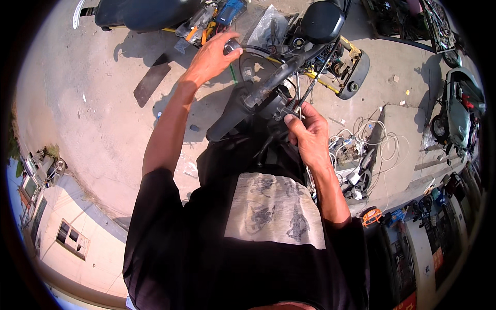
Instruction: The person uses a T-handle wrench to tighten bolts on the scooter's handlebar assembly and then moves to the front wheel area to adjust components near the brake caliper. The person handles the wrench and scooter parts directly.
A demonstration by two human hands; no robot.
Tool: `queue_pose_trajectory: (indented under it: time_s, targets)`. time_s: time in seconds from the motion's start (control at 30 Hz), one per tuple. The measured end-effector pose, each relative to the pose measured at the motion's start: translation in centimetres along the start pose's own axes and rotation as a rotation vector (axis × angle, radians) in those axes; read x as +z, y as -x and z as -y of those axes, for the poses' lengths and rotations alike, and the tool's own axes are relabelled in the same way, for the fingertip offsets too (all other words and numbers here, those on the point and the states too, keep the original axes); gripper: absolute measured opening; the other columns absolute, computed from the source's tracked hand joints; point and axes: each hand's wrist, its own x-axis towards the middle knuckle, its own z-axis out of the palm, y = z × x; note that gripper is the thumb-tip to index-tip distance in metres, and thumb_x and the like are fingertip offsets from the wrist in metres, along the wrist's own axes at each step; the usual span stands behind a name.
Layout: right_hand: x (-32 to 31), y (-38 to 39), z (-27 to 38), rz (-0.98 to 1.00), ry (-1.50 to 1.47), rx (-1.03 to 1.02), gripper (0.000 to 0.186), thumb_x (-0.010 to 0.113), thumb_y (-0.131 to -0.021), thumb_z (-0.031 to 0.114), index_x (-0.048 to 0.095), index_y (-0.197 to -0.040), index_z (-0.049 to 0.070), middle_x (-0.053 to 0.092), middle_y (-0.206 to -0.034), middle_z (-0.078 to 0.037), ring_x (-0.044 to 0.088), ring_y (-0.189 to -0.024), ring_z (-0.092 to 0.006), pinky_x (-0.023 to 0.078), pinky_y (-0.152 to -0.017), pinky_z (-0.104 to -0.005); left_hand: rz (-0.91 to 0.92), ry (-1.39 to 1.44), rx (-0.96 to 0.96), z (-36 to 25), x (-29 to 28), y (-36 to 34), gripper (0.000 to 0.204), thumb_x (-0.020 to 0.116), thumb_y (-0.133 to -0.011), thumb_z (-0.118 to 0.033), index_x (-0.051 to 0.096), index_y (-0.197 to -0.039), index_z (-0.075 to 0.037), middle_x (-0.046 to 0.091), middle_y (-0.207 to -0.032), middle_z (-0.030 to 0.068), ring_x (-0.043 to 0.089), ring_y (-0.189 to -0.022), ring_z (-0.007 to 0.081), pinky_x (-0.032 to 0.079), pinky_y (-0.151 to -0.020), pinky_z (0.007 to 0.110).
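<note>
Head camera: Under hard sunlight, a person in a black short-sleeved shirt (248, 271) is bringing both bare hands to a scuffed black handlebar assembly (274, 81), which is standing directly in front of the body at upper centre. The assembly is showing wear: its tubular bar is running diagonally, the dark surface is catching dull greyish highlights, and a smooth black tapering grip (227, 121) is pointing toward the lower left. A matte black control housing (271, 107) is sitting beside the bar, slim black cables (312, 82) are rising toward the upper right, and a glossy black rounded casing (323, 21) is appearing above them.

The right hand (307, 133) is pinching narrowly, thumb and fingers holding a small dark fitting (288, 109) at the edge of the control housing. The left hand (214, 54), on the far side of the grip, is holding a small dark-grey rounded piece (232, 46) between thumb and fingers; its exact kind is too small to tell.

On the sunlit concrete ground (103, 98), a dark brown flat board (152, 82) is lying at left, a clear plastic bag (268, 27) is resting near the left hand, and loosely coiled pale cable (385, 139) is spreading at right.
</note>
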Motion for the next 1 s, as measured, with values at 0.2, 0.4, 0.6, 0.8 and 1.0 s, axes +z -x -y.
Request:
queue_pose_trajectory:
  time_s: [0.2,0.4,0.6,0.8,1.0]
  targets:
    - [-0.7,0.2,-0.7,0.024,0.036,-0.024,0.027,0.066,-0.099,0.009,0.067,-0.124,0.0,0.068,-0.089,0.003,0.052,-0.069,-0.002,0.043,-0.061,-0.0219,0.134,0.113,-0.252,-1.4,-1.7,0.5,0.049,0.069,-0.099,-0.036,0.062,-0.141,-0.01,0.069,-0.102,0.0066,0.059,-0.085,0.0138,0.051,-0.08,0.031]
    - [-0.7,-0.2,-1.0,0.092,-0.037,-0.063,0.029,0.067,-0.097,0.009,0.068,-0.123,-0.003,0.07,-0.102,-0.001,0.057,-0.092,-0.0054,0.047,-0.084,-0.0244,0.178,0.749,-0.229,-3.0,-3.2,3.5,0.046,0.064,-0.104,-0.028,0.06,-0.142,-0.002,0.07,-0.118,0.0069,0.066,-0.105,0.0143,0.055,-0.092,0.032]
    - [-0.2,-0.7,-0.8,0.09,0.001,-0.111,0.027,0.069,-0.097,0.011,0.068,-0.119,-0.003,0.069,-0.095,-0.001,0.057,-0.088,-0.0059,0.049,-0.08,-0.025,0.337,0.656,-0.18,-7.8,-3.7,6.0,0.056,0.074,-0.097,-0.032,0.06,-0.142,-0.001,0.067,-0.117,0.0056,0.06,-0.104,0.0115,0.048,-0.092,0.028]
    - [-0.8,-1.0,-0.5,0.117,0.014,-0.086,0.022,0.068,-0.097,0.01,0.068,-0.116,-0.001,0.068,-0.095,0.001,0.055,-0.086,-0.0047,0.048,-0.078,-0.024,0.34,0.652,-0.166,-8.0,-4.4,6.3,0.056,0.065,-0.103,-0.03,0.053,-0.148,0.001,0.066,-0.121,0.0065,0.062,-0.11,0.0137,0.05,-0.099,0.032]
    - [-0.3,-0.6,0.3,0.09,-0.042,-0.122,0.023,0.068,-0.098,0.01,0.068,-0.117,-0.002,0.067,-0.093,0.002,0.054,-0.083,-0.0035,0.046,-0.074,-0.0226,0.409,0.668,-0.192,-9.6,-4.9,5.7,0.061,0.068,-0.1,-0.037,0.054,-0.148,-0.001,0.065,-0.122,0.0058,0.06,-0.11,0.0128,0.047,-0.1,0.029]
